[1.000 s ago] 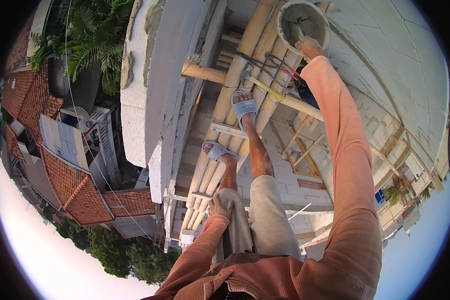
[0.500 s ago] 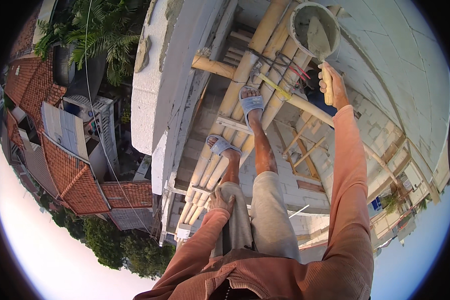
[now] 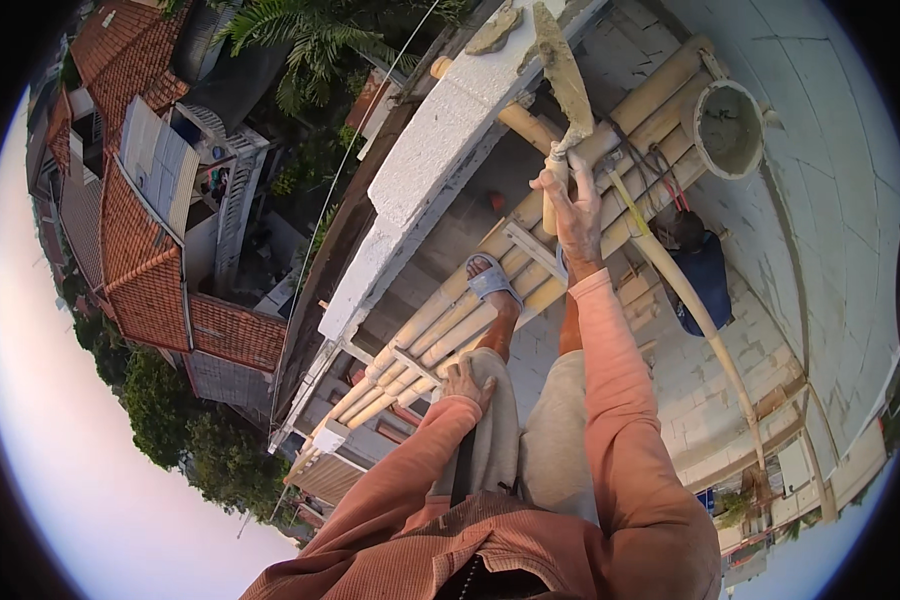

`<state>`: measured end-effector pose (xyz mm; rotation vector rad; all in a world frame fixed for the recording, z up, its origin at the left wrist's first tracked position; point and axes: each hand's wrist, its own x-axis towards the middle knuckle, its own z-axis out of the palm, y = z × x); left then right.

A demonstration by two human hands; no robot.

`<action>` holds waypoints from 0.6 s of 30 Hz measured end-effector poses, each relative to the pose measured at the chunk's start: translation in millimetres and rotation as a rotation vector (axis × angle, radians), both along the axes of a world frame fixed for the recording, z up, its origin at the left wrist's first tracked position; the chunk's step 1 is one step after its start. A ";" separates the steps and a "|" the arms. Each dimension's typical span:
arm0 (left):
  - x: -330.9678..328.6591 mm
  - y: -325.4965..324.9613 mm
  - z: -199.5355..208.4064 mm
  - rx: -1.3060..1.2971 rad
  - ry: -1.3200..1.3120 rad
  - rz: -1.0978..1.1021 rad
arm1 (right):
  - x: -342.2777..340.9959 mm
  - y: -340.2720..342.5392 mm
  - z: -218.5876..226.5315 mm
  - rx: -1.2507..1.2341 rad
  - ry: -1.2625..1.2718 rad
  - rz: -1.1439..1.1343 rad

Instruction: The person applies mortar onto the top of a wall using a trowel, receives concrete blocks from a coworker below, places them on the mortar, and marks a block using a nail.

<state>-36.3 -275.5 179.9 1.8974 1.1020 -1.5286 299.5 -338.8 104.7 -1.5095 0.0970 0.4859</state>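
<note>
My right hand [image 3: 577, 215] is closed on the pale wooden handle of a trowel [image 3: 562, 80]. Its long blade, coated with grey mortar, points away from me and reaches beside the far end of the white block wall [image 3: 420, 190]. Whether the blade touches the wall I cannot tell. A lump of mortar [image 3: 494, 32] lies on the wall's top. To the right, a round bucket [image 3: 705, 160] of wet mortar stands at the far end of the bamboo poles. My left hand [image 3: 467, 388] lies with fingers spread on my left thigh, just above the knee.
Under my sandals runs a scaffold of bamboo poles [image 3: 450, 335] with gaps and a drop beside it. A yellow-handled hammer [image 3: 628, 203] and a red-handled tool [image 3: 677, 193] lie near the bucket. Below, a person in dark blue [image 3: 703, 285] is present. Tiled roofs [image 3: 145, 285] lie left.
My right hand has brought the trowel out of the bucket and left to the white wall, with mortar on its blade. The view has turned. My left hand stays on my thigh.
</note>
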 end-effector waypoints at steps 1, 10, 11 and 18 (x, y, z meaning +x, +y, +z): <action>-2.8 0.5 -1.0 -0.008 -0.008 0.004 | -3.8 10.1 -8.8 -0.140 -0.111 0.012; -32.8 10.8 -10.1 0.022 -0.102 0.007 | -99.7 9.5 -45.9 -0.688 -0.535 0.302; -32.4 11.7 -9.6 0.023 -0.097 0.010 | -108.3 2.0 -39.2 -0.748 -0.633 0.410; -23.2 16.6 -2.4 0.016 -0.072 0.036 | -127.4 -4.8 19.4 -0.526 -0.339 0.318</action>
